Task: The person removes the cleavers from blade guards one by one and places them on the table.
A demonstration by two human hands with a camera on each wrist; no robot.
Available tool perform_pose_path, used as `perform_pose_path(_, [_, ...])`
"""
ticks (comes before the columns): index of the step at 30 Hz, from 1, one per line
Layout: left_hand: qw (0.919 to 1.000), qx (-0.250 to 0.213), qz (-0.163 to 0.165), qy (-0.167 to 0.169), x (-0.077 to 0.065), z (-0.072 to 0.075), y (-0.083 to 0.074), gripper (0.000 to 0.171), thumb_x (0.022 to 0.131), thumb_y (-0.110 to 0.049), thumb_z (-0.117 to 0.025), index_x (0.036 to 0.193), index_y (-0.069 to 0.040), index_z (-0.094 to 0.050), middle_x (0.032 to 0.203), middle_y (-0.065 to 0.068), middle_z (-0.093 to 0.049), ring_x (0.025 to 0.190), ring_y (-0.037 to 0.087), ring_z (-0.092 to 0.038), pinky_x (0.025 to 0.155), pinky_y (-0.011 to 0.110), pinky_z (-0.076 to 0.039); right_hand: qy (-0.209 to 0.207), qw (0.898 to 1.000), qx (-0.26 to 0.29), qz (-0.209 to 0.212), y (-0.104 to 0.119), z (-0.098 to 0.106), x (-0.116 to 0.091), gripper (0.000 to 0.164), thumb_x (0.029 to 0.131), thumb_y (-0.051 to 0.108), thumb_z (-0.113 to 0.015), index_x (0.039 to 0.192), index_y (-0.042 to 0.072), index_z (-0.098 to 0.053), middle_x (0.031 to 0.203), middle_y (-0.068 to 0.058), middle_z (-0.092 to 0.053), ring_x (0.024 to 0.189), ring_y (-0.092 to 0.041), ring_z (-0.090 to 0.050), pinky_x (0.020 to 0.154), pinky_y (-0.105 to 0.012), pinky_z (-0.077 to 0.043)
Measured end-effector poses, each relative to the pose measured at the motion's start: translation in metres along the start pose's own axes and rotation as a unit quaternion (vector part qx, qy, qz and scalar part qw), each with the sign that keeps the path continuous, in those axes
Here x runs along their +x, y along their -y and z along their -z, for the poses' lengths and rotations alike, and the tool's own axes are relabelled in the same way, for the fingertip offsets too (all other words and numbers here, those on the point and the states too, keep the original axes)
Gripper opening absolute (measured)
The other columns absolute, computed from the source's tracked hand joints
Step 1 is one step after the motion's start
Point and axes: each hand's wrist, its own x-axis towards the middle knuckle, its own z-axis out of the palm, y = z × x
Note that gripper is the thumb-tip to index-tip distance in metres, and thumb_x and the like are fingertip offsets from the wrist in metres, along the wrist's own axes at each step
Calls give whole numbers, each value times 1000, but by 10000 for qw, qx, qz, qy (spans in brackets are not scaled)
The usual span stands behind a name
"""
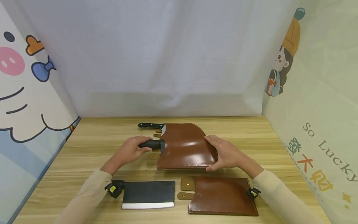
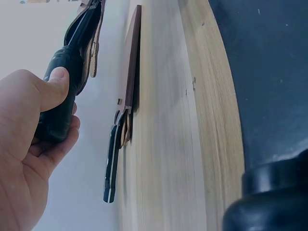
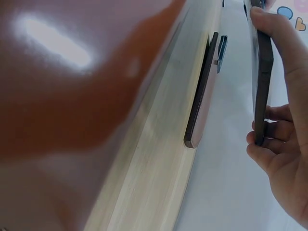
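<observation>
My left hand [image 1: 130,151] grips the black handle [image 2: 55,96] of a cleaver. Its blade sits almost wholly inside a brown leather sheath [image 1: 187,152], with only a sliver of metal showing by the handle. At the sheath's right end, my right hand [image 1: 227,153] holds the edge, thumb on the near side and fingers spread along the far side. The right wrist view shows this sheath [image 3: 262,72] edge-on, raised above the table. Behind it lies a second sheathed knife with a black riveted handle [image 1: 151,125], partly covered in the head view.
Nearer me, a bare cleaver [image 1: 149,193] with a dark blade and bright edge lies at left, its handle overlapped by my wrist camera. To its right lies another brown sheath [image 1: 223,196] with unfastened tan straps [image 1: 185,195]. A white cloth [image 1: 167,62] backs the wooden table [image 1: 84,140].
</observation>
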Motion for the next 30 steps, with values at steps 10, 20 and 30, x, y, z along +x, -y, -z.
perform_pose_path(10, [9999, -45, -105, -68, -4, 2, 4, 41, 91, -16, -78, 129, -2, -69, 118, 13, -73, 100, 28, -71, 77, 46, -56, 19, 10000, 47, -19, -1, -2, 1, 125, 63, 61, -89, 156, -4, -35, 156, -27, -41, 144, -43, -41, 115, -55, -37])
perform_pose_path(20, [9999, -57, -84, -41, -6, 5, 12, 40, 92, -14, -77, 129, 1, -68, 118, 15, -73, 95, 26, -71, 70, 39, -53, -64, 9999, 89, 29, -4, -2, 0, 125, 63, 63, -89, 155, -3, -36, 155, -25, -42, 143, -42, -42, 114, -55, -39])
perform_pose_path(30, [9999, -77, -50, -86, -15, 5, 20, 41, 92, -13, -77, 130, 2, -68, 118, 16, -72, 87, 19, -68, 67, 32, -50, -96, 9999, 85, 25, -5, -5, -4, 124, 63, 63, -88, 154, -3, -38, 153, -28, -44, 142, -44, -43, 113, -57, -40])
